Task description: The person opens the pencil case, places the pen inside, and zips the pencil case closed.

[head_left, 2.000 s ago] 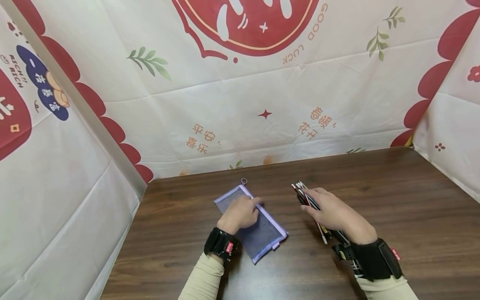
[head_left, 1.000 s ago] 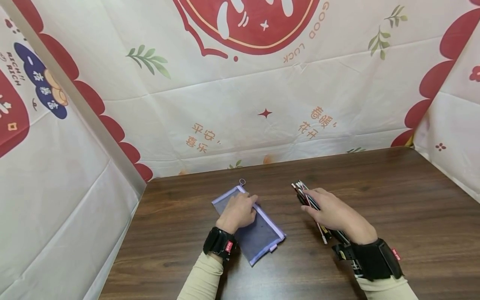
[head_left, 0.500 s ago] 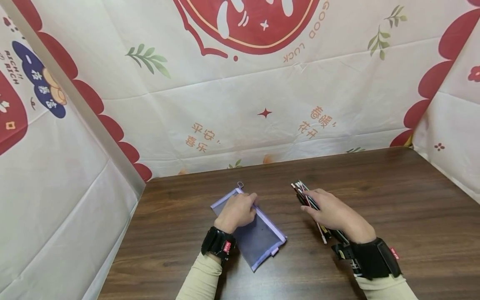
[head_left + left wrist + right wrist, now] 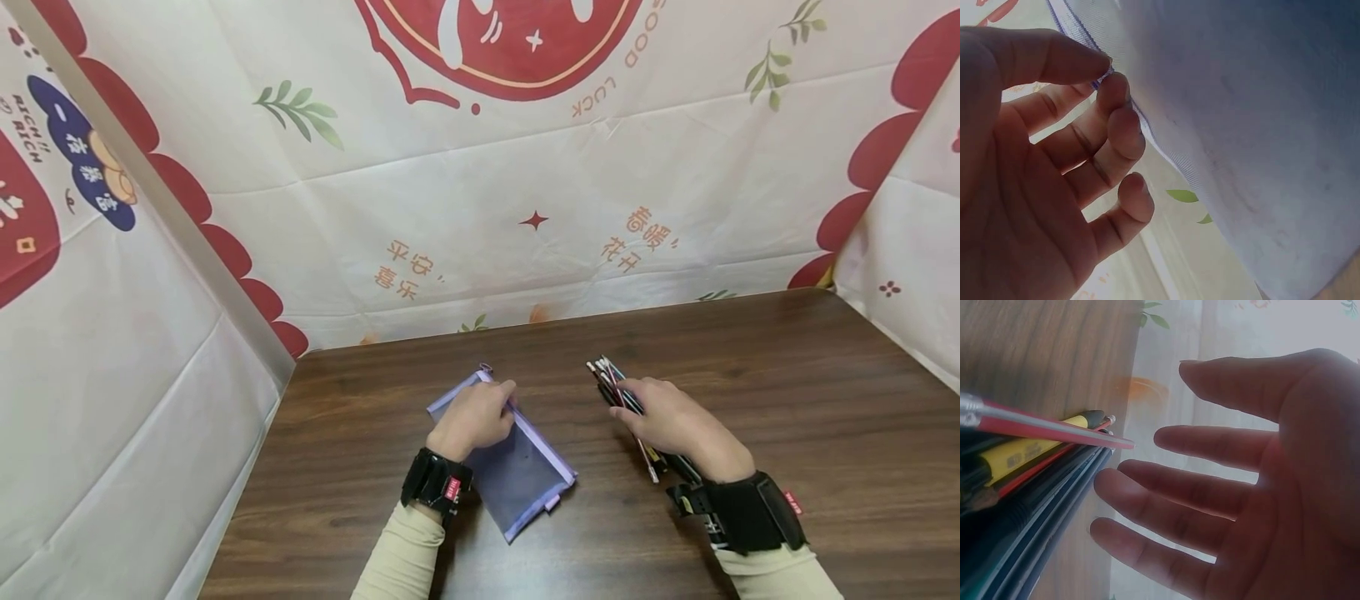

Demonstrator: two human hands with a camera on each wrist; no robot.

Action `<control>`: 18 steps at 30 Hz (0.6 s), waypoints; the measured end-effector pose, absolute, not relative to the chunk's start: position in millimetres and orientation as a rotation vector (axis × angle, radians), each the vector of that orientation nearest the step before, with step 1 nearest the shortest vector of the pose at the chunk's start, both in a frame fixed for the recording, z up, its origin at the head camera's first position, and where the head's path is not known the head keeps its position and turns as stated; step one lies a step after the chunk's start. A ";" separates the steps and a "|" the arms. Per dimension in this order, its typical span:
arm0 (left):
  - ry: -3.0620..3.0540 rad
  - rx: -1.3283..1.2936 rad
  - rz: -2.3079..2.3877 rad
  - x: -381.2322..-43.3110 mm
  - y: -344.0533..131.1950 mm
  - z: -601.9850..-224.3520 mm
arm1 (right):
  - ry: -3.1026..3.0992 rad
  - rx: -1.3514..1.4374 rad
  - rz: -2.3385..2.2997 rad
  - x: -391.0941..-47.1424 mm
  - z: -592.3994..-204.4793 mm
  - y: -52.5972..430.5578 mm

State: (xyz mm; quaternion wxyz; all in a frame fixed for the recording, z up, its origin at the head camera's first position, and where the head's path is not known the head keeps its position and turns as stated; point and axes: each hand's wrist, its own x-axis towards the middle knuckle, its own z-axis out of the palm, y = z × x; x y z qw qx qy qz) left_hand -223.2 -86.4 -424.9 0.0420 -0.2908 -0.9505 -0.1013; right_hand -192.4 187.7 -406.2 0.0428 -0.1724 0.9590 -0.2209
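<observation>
A blue-purple mesh zip pouch (image 4: 521, 483) lies aslant on the table, a small ring at its far end. My left hand (image 4: 474, 419) is over its upper part. In the left wrist view, thumb and index finger pinch the lilac edge of the pouch (image 4: 1241, 125), and the other fingers curl loosely. To the right lies a bundle of pencils and pens (image 4: 606, 377), including a red-and-silver pencil (image 4: 1054, 428) and a yellow-and-black one (image 4: 1019, 456). My right hand (image 4: 686, 423) is over the bundle, partly hiding it. In the right wrist view its fingers are loosely extended beside the pencils.
The brown wooden table (image 4: 360, 500) runs back to a white printed cloth (image 4: 480, 175) hanging behind it. More cloth closes off the left and right sides. Both wrists wear black straps (image 4: 438, 483).
My left hand has gone from an extended index finger to a pinch on the pouch's edge, and the pouch has shifted slightly towards me. The right hand has stayed almost still over the pencils.
</observation>
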 end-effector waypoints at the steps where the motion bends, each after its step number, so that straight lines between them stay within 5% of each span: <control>1: -2.911 -0.890 -0.320 -223.4 -86.7 -424.3 | 2.930 -0.525 -0.678 -192.3 -406.2 187.7; 18: -2.943 -0.887 -0.393 -224.2 -89.6 -420.6 | 2.928 -0.478 -0.689 -192.0 -407.9 187.0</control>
